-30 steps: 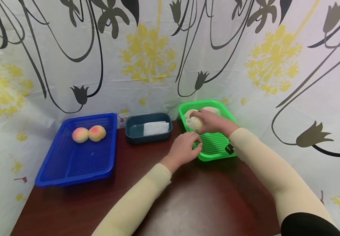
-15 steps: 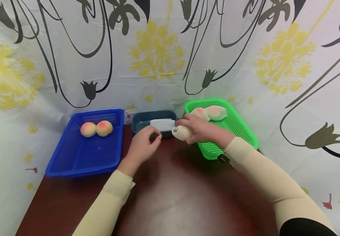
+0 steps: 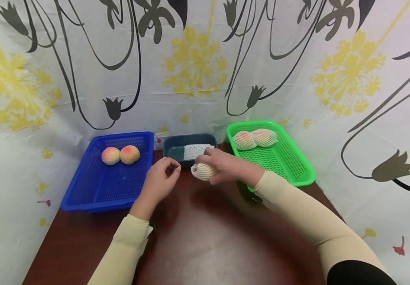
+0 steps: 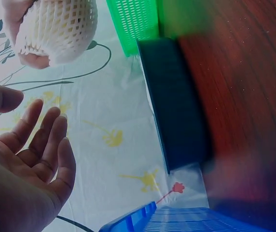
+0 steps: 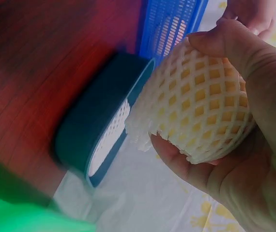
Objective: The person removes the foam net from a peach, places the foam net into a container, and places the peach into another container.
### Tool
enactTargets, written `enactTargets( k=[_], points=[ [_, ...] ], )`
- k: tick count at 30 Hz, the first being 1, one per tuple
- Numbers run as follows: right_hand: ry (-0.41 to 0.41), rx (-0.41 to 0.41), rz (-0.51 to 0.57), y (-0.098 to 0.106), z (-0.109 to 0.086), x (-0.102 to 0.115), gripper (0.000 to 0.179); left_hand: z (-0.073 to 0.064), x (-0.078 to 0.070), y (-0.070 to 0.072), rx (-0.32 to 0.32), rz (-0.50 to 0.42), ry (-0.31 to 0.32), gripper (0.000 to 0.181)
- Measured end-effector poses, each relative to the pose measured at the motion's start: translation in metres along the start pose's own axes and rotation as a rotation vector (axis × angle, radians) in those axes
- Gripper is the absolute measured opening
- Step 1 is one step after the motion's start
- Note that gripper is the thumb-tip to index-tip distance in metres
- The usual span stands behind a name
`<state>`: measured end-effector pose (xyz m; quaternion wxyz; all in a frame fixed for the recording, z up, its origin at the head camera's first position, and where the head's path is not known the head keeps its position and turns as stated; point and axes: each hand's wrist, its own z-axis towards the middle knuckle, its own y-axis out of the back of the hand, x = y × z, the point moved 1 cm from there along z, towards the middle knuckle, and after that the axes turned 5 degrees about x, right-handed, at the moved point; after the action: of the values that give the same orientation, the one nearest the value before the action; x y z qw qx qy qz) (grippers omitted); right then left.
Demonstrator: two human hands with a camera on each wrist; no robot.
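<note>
My right hand (image 3: 227,165) grips a peach in a white foam net sleeve (image 3: 203,171), held above the table in front of the dark teal tray (image 3: 174,152). In the right wrist view, thumb and fingers wrap around the netted peach (image 5: 201,104), and yellow fruit shows through the mesh. To its left is my left hand (image 3: 157,183), holding nothing, a short gap from the fruit. The left wrist view shows its fingers (image 4: 51,140) loosely bent, palm facing the netted peach (image 4: 63,31).
Two bare peaches (image 3: 129,154) lie in the blue basket (image 3: 106,204) on the left. Two netted peaches (image 3: 264,137) rest at the back of the green basket (image 3: 306,176) on the right. Folded white foam netting (image 3: 195,151) lies in the teal tray. A patterned cloth hangs behind.
My right hand has lifted the netted peach out of the green basket and carried it left. My left hand has moved left, away from the green basket. The head view has shifted slightly.
</note>
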<state>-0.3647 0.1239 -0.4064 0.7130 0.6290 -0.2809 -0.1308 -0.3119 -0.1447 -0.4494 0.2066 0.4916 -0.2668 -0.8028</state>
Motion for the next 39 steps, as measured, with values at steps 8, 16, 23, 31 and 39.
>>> enactTargets(
  k=[8,16,23,31,39],
  points=[
    [-0.056,0.092,-0.03,-0.022,0.016,0.005,0.066,-0.002,0.004,-0.002,-0.008,-0.02,-0.014,0.005],
    [-0.185,0.197,-0.058,-0.062,0.033,-0.002,0.073,-0.002,0.005,-0.003,-0.002,-0.002,-0.011,0.005],
    [-0.229,0.245,-0.084,-0.091,0.04,-0.004,0.081,-0.003,0.008,-0.01,0.019,0.029,0.005,0.007],
    [-0.223,0.223,-0.118,-0.098,0.045,0.001,0.085,-0.003,0.009,-0.011,0.033,0.04,0.012,0.005],
    [-0.229,0.199,-0.111,-0.098,0.043,0.005,0.083,-0.003,0.008,-0.014,0.07,0.02,0.006,0.005]
  ],
)
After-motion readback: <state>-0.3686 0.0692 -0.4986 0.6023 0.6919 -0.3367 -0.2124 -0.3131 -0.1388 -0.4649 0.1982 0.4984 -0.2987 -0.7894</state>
